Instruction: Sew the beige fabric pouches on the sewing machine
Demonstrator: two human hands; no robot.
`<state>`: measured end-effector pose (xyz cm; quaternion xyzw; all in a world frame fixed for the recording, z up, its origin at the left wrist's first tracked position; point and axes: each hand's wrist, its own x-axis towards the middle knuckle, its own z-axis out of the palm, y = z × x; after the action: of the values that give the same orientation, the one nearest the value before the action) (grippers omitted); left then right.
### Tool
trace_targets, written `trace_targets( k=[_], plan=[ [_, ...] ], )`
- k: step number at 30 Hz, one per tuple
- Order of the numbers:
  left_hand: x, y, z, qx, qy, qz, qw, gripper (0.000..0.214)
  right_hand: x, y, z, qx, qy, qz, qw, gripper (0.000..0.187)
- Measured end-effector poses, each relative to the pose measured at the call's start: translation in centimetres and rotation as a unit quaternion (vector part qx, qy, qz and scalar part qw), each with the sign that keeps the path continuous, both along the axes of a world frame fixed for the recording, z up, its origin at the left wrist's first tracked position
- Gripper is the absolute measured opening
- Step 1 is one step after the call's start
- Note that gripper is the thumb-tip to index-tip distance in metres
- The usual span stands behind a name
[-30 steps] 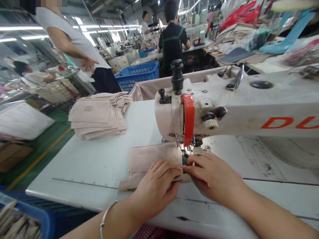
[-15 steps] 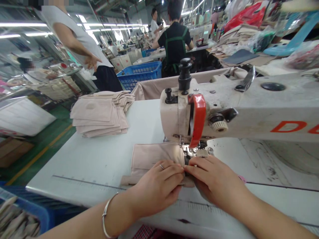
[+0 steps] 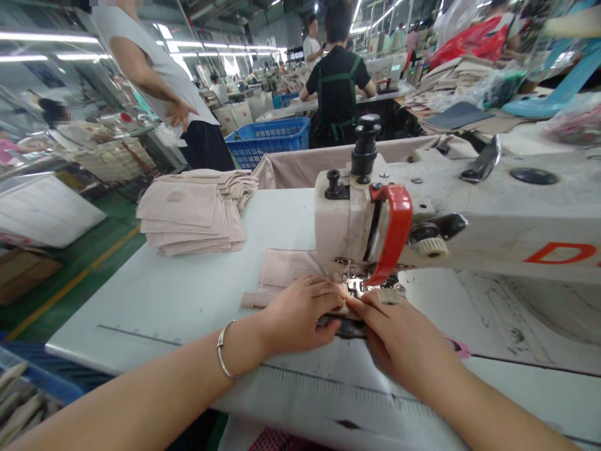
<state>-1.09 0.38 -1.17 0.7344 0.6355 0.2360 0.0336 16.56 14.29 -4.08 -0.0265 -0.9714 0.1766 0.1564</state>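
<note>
A beige fabric piece (image 3: 285, 268) with stitched edges lies flat under the head of a white sewing machine (image 3: 335, 228). Its front edge, a folded strip (image 3: 252, 300), runs toward the metal presser foot (image 3: 355, 287). My left hand (image 3: 300, 313) grips that front edge just left of the foot, fingers on top and thumb below. Close beside it, my right hand (image 3: 404, 332) pinches the fabric right in front of the foot; its thumb is mostly hidden. The fingertips of both hands nearly meet. A red guard (image 3: 392, 235) hangs above them.
A stack of beige fabric pieces (image 3: 188, 210) sits at the table's back left. A pink-handled tool (image 3: 459, 347) lies beside my right wrist. Blue baskets stand behind the table (image 3: 270, 141) and at lower left (image 3: 61, 382). Beyond, a person (image 3: 154, 81) stands and another (image 3: 339, 81) sits.
Both hands have pushed the fabric piece away from me, deeper under the machine head. More of it is now behind the presser foot. The view has shifted slightly.
</note>
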Motion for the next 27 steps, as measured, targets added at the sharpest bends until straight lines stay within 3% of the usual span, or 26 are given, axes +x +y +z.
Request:
trace_targets(
  k=[2, 6, 9, 13, 15, 18, 20, 27],
  plan=[
    [-0.6, 0.3, -0.2, 0.002, -0.003, -0.013, 1.0, 0.021, 0.0, 0.0, 0.3, -0.013, 0.025, -0.002, 1.0, 0.043],
    [-2.5, 0.1, -0.7, 0.039, 0.006, -0.05, 0.998, 0.017, -0.1, 0.5, 1.2, 0.003, 0.098, -0.045, 0.994, 0.023],
    [-3.7, -0.2, -1.0, 0.06, 0.001, -0.035, 0.998, 0.017, -0.3, 1.0, 1.3, 0.037, 0.069, -0.081, 0.994, 0.013],
    [-2.9, -0.5, -1.1, 0.042, -0.014, -0.014, 0.999, 0.014, -0.4, 1.4, 1.0, 0.085, 0.027, -0.117, 0.989, 0.028],
    [-1.6, -0.6, -1.2, 0.039, -0.021, 0.011, 0.999, 0.014, -0.4, 1.3, 0.8, 0.074, 0.046, -0.108, 0.99, 0.03],
    [0.2, -0.5, -1.3, 0.036, -0.029, 0.053, 0.998, 0.014, -0.4, 0.7, 0.5, 0.013, 0.088, -0.039, 0.995, 0.012],
    [0.8, -0.5, -1.4, 0.033, -0.031, 0.062, 0.997, 0.01, -0.4, 0.3, 0.2, -0.018, 0.097, -0.005, 0.995, 0.012],
    [0.4, 0.0, -1.2, 0.021, -0.009, 0.05, 0.998, 0.015, -0.2, -0.1, -0.1, -0.005, 0.069, -0.018, 0.997, 0.02]
  ],
)
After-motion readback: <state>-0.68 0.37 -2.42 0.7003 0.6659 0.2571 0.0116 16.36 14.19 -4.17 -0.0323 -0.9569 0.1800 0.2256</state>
